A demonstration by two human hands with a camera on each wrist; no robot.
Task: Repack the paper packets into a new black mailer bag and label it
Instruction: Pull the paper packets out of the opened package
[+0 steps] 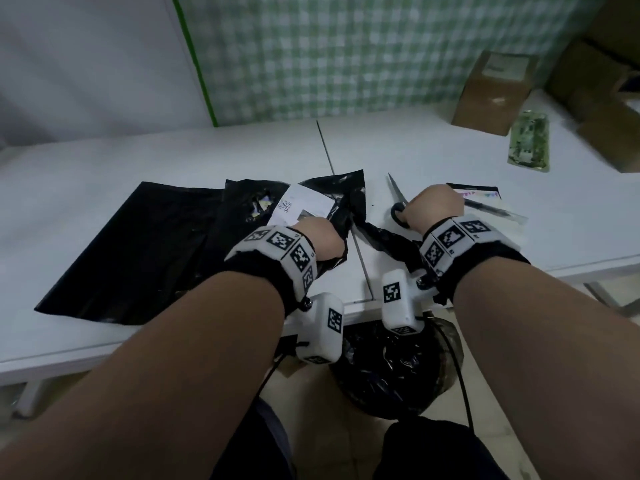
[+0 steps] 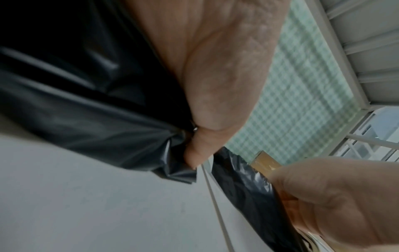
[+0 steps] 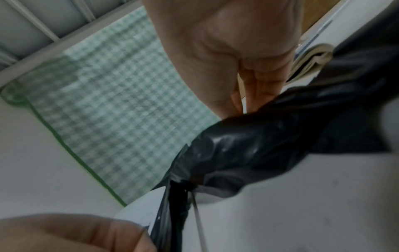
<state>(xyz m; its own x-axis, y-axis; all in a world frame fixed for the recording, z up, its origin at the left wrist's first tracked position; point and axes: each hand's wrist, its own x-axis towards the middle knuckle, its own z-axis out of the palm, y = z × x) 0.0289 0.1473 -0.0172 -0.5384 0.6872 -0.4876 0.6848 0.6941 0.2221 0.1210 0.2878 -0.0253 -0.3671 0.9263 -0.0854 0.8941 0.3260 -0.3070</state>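
Our left hand [image 1: 320, 237] pinches the crumpled edge of the torn black mailer bag [image 1: 242, 216], thumb pressed into gathered plastic in the left wrist view, so its grip is narrow and holds the bag. Our right hand [image 1: 434, 206] curls around the handles of the scissors [image 1: 398, 199], whose blades point away from us; a twisted strip of black plastic [image 1: 384, 237] runs under it from the bag toward our right wrist. A white label [image 1: 301, 204] with a small square code lies on the torn bag, and a shiny packet shows through a hole in the plastic. A flat black mailer bag [image 1: 131, 251] lies on the white table [image 1: 104, 161] just left of the torn one, partly beneath it. Behind our right hand sit a pen [image 1: 491, 209] on a printed sheet, a green packet [image 1: 528, 142] and a cardboard box [image 1: 491, 90]. A bin lined with black plastic [image 1: 394, 368] stands below the table edge.
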